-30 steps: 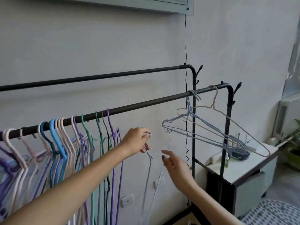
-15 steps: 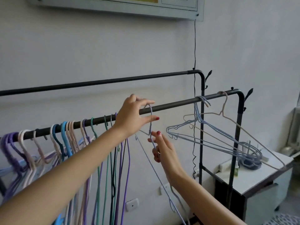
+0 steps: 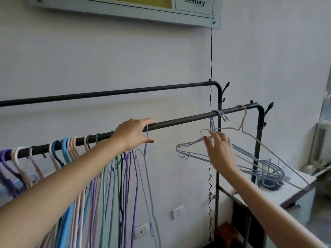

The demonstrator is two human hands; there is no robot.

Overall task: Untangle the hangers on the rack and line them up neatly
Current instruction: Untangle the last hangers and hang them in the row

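On the front rail (image 3: 179, 120) of the black rack, the left hand (image 3: 133, 134) rests with its fingers draped over the bar and the thumb underneath, holding the hook of a pale blue wire hanger (image 3: 146, 158) against the rail; that hanger hangs straight down from the grip. To the left of this hand a row of coloured hangers (image 3: 100, 176) in purple, pink, blue, teal and black hangs close together on the same rail, their hooks side by side and their bodies trailing down behind the forearm.

To the right of that grip, well along the bar, the right hand (image 3: 219, 151) is raised with its fingers spread and fairly straight, closed around nothing; its fingertips are at the neck of the tangled cluster of blue hangers (image 3: 250, 161), though whether they touch the wire cannot be told. That cluster hangs tilted, hooks over the rail above the right hand and lower ends resting on a white cabinet (image 3: 279, 192) beyond it. A cream hanger (image 3: 268, 149) hooked further right on the rail crosses over the blue ones.

Above both hands runs the back rail (image 3: 107, 93), bare. Higher on the wall a framed board (image 3: 195, 9) carries the readable word "century"; a thin black cord (image 3: 211, 54) drops from its corner. Below the left hand's hanger, two white wall sockets (image 3: 177, 211) are visible.
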